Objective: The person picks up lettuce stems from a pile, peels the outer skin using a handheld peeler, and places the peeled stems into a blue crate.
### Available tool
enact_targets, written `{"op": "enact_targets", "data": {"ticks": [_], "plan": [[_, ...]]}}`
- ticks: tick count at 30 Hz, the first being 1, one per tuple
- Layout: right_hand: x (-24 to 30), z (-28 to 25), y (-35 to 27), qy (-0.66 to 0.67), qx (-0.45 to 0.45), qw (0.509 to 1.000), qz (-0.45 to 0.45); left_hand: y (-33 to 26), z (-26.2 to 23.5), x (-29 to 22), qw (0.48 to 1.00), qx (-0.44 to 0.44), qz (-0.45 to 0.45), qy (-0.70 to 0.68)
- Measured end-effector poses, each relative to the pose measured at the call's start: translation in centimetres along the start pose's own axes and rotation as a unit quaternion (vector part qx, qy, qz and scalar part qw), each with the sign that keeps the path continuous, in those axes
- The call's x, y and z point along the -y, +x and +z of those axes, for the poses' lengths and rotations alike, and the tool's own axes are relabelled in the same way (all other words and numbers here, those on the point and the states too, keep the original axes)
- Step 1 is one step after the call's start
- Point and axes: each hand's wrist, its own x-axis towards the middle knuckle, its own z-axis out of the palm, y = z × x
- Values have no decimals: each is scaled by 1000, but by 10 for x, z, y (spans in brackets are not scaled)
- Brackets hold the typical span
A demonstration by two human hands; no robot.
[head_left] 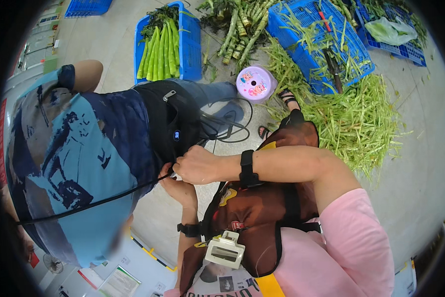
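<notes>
My right hand [197,165] is closed, its fingertips pinching a thin black cord [108,199] at a co-worker's waist. Just below it my left hand [179,190] curls its fingers around the same spot, and the two hands touch or nearly touch. What lies between the fingertips is partly hidden. From there the cord runs across the blue patterned shirt [76,163] of the co-worker, who stands at my left. A black waist bag [155,111] with a zip and a small lit display sits right above my hands. Loose black cable loops [242,136] hang beside it.
A blue crate [190,49] holds peeled green stems [160,52]. Unpeeled leafy stalks [242,29] lie beside it. A round lilac stool [256,84] stands near a pile of green peelings [356,123]. Another blue crate [302,54] carries peelings and a long dark tool [333,69].
</notes>
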Motion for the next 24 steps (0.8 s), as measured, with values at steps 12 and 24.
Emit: {"op": "enact_targets", "data": {"ticks": [12, 24], "plan": [[-19, -34, -6, -176, -63, 980, -69, 10, 3, 11, 997, -41, 2, -64], [-54, -61, 5, -226, -185, 956, 19, 15, -4, -3, 1000, -16, 2, -19]]}}
